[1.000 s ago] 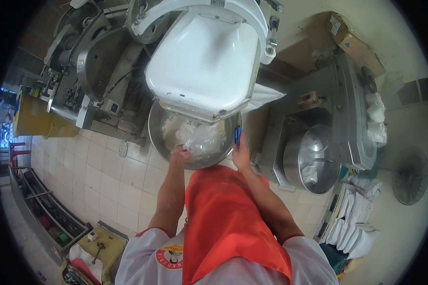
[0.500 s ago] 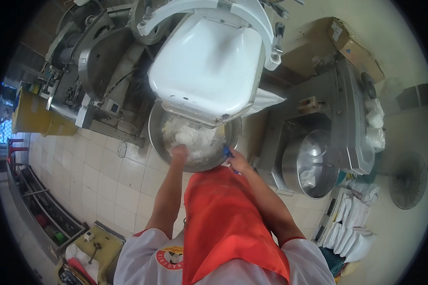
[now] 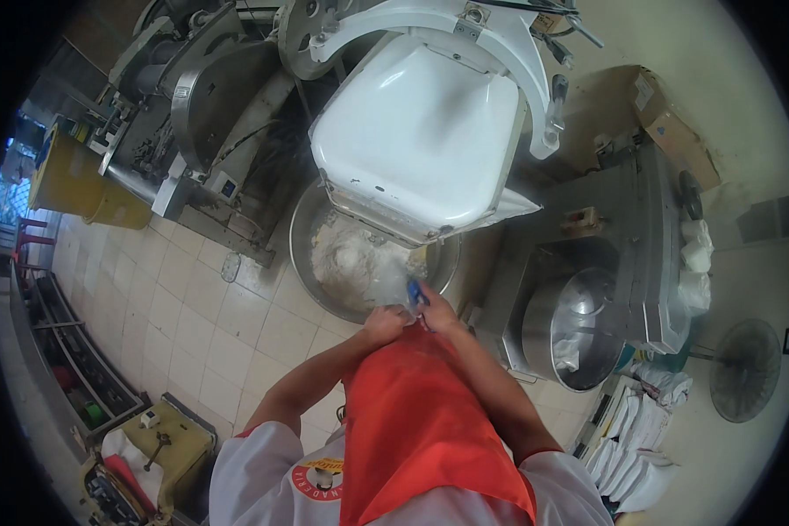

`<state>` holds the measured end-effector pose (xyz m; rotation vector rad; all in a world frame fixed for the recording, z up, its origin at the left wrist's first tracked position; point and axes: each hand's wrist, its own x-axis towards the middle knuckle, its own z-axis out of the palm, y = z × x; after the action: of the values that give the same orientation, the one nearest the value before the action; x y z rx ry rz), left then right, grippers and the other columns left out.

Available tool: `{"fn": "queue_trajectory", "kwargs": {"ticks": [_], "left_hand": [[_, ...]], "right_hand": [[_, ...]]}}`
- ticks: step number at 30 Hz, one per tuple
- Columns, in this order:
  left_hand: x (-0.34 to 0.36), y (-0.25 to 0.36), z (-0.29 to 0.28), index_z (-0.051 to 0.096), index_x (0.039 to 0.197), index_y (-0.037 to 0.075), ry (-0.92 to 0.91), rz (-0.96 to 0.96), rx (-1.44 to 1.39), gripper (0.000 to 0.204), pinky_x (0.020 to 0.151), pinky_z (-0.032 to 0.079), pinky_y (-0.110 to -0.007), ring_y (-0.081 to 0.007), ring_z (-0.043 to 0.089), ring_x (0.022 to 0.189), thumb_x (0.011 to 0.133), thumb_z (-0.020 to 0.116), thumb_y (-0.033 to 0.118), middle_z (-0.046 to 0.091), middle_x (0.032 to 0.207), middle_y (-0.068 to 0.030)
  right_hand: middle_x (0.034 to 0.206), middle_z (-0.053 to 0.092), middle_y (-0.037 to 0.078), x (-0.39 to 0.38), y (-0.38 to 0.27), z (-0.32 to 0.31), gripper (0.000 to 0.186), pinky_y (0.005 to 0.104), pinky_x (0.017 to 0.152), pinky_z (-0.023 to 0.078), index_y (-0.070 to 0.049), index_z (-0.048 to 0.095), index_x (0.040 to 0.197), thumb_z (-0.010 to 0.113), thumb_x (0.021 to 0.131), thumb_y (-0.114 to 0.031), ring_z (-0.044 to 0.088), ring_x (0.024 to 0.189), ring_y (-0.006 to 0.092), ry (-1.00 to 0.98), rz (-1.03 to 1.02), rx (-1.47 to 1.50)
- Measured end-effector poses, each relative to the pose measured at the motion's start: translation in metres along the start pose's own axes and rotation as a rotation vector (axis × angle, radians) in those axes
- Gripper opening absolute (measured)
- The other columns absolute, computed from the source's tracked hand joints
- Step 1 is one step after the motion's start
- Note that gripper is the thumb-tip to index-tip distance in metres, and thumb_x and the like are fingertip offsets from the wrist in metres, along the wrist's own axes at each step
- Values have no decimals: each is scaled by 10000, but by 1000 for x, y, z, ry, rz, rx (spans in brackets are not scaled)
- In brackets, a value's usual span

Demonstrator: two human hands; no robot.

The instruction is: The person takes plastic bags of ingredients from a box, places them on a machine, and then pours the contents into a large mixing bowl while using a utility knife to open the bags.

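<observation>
A large round steel mixing bowl (image 3: 302, 267) stands in front of me, with a heap of white flour-like powder (image 3: 346, 254) in it. My right hand (image 3: 438, 311) is closed around a small blue object (image 3: 415, 290), perhaps a handle, at the bowl's near right rim. Close beside it, my left hand (image 3: 386, 325) has its fingers drawn together at the near rim; what they hold is too small to name. A hazy, translucent patch (image 3: 391, 285), possibly thin plastic, shows between the hands and the powder. My red apron (image 3: 421, 412) lies just below both hands.
The white mixer head (image 3: 416, 131) overhangs the bowl's far side. To the right stands a grey machine with a second steel bowl (image 3: 539, 320); stacked white sacks (image 3: 631, 447) and a fan (image 3: 745, 370) are nearby. Metal machinery (image 3: 215, 110) and a yellow bin (image 3: 79, 180) are left.
My left hand has come out of the powder and moved right and toward me, beside my right hand. The right hand keeps the blue object. The whole view has shifted slightly.
</observation>
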<state>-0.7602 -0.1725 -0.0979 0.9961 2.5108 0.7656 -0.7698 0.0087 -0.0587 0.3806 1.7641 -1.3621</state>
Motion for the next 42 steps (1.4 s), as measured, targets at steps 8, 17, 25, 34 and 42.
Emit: {"fn": "queue_trajectory", "kwargs": {"ticks": [8, 17, 25, 34, 42], "left_hand": [[-2, -12, -23, 685, 889, 138, -14, 60, 56, 175, 759, 526, -434, -289, 642, 892, 789, 540, 139, 651, 932, -106], [29, -70, -20, 651, 756, 56, 8, -141, 235, 90, 660, 515, -410, -279, 645, 771, 699, 586, 79, 635, 771, -120], [104, 128, -68, 498, 649, 2, 215, 308, -316, 62, 557, 415, -415, -330, 515, 590, 676, 554, 9, 498, 642, -159], [267, 401, 99, 452, 658, -15, 144, 423, -561, 147, 540, 383, -377, -281, 489, 564, 701, 585, 31, 461, 628, -149], [301, 512, 313, 487, 1224, -32, -280, 586, 217, 522, 949, 401, -440, -375, 545, 1017, 736, 630, 88, 565, 1078, -253]], "right_hand": [[742, 594, 77, -16, -28, -14, 650, 295, 454, 454, -186, 276, 1480, 463, 881, -15, 565, 510, 138, 314, -24, -39], [765, 592, 94, -48, 45, -41, 668, 310, 423, 438, -208, 259, 1485, 452, 883, 9, 511, 465, 137, 643, -90, 450], [822, 600, 94, -144, 161, -71, 684, 287, 451, 454, -204, 221, 1495, 474, 891, -10, 526, 496, 128, 864, -112, 631], [792, 556, 49, -288, 316, -104, 681, 236, 437, 401, -177, 214, 1500, 433, 891, 34, 482, 505, 90, 1301, -182, 960], [809, 542, 42, -389, 447, -50, 651, 218, 428, 384, -140, 221, 1492, 422, 891, 9, 452, 500, 76, 1713, 46, 1253]]}}
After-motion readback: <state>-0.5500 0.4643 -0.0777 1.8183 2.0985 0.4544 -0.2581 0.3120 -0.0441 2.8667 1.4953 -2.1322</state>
